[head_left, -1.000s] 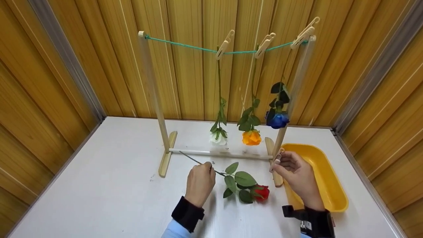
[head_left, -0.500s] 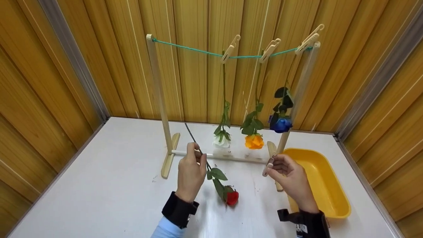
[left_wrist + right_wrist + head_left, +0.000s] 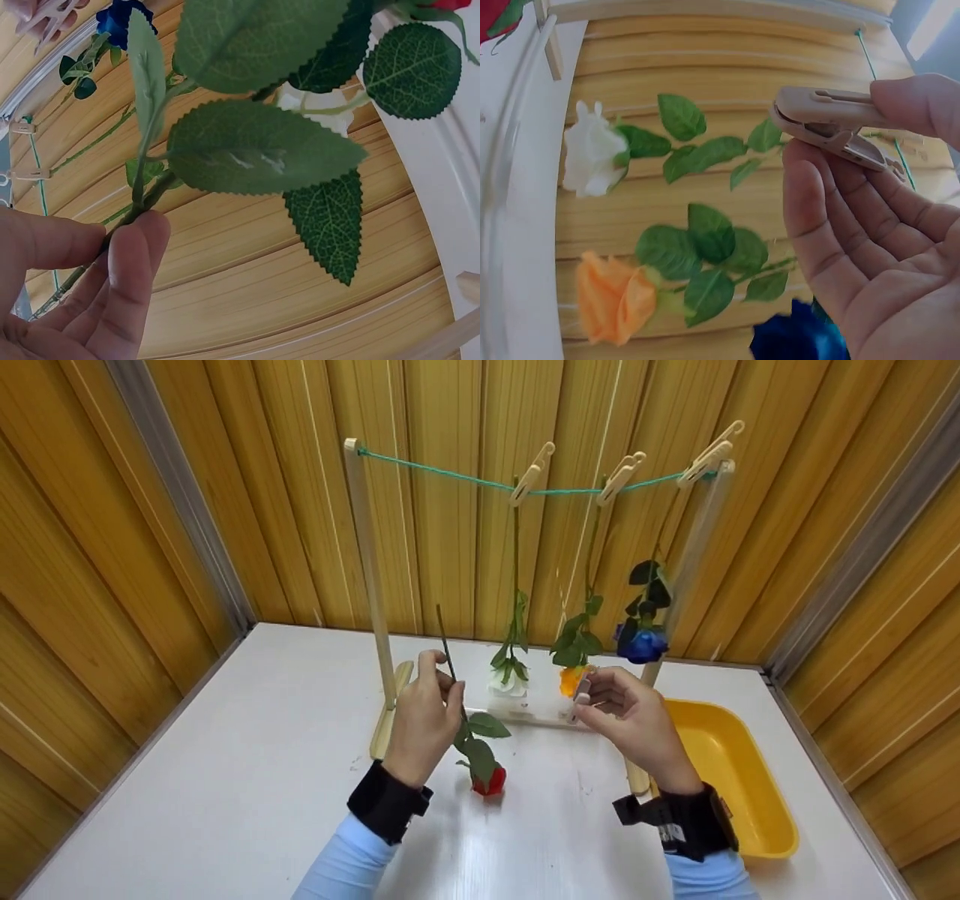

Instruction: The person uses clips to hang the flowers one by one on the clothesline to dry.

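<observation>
My left hand (image 3: 427,720) pinches the stem of a red rose (image 3: 489,782), whose bloom hangs downward near the table while the bare stem end points up. In the left wrist view the thumb and fingers (image 3: 135,255) close round the stem just below its green leaves (image 3: 262,146). My right hand (image 3: 637,720) holds a beige clothespin (image 3: 832,124) between thumb and fingers, in front of the orange rose (image 3: 571,681). Upside down on the green line (image 3: 435,467) hang a white rose (image 3: 508,681), the orange one and a blue rose (image 3: 641,645), each under a clothespin (image 3: 532,474).
The line is strung between two wooden posts (image 3: 369,562) on feet joined by a low white bar. A yellow tray (image 3: 780,840) stands at the right, beside the right forearm. Wood-patterned walls (image 3: 435,547) enclose the white table (image 3: 225,780) behind and at both sides.
The left hand has raised and turned the red rose from nearly flat to nearly upright, bloom down. My right hand has moved left and up with the clothespin, away from the tray.
</observation>
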### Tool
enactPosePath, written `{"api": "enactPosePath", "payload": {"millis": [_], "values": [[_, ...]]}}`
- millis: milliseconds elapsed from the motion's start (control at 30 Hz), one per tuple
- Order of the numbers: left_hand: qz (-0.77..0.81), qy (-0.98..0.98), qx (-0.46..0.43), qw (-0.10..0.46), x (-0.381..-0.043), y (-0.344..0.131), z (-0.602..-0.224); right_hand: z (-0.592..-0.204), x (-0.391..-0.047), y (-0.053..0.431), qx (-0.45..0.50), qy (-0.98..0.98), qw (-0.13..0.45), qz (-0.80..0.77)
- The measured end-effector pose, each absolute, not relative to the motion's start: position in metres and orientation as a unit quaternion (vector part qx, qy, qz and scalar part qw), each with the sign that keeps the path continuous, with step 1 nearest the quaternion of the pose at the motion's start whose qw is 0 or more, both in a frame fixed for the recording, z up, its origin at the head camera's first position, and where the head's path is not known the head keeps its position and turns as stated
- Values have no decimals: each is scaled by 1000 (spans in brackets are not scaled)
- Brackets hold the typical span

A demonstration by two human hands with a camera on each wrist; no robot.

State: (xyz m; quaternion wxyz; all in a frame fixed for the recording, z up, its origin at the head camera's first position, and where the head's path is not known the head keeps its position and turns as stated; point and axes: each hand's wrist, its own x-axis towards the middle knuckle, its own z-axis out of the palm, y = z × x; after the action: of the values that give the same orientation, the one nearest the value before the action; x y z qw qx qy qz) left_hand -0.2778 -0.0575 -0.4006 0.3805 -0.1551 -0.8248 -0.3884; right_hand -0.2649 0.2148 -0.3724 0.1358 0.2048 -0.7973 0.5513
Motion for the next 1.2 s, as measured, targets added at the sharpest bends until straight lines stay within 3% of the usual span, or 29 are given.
{"api": "enactPosePath", "payload": {"millis": [133,333,1200], "values": [[-350,-831,-173,397,-283,-64,-389,-354,-271,204,238,-785,131,557],[-347,-838,-203,370,-290,-74,-371,-320,-281,191,268,-785,118,547],[-288,-895,-164,299,-326,-92,-313,-205,-325,156,339,-800,144,474]]}}
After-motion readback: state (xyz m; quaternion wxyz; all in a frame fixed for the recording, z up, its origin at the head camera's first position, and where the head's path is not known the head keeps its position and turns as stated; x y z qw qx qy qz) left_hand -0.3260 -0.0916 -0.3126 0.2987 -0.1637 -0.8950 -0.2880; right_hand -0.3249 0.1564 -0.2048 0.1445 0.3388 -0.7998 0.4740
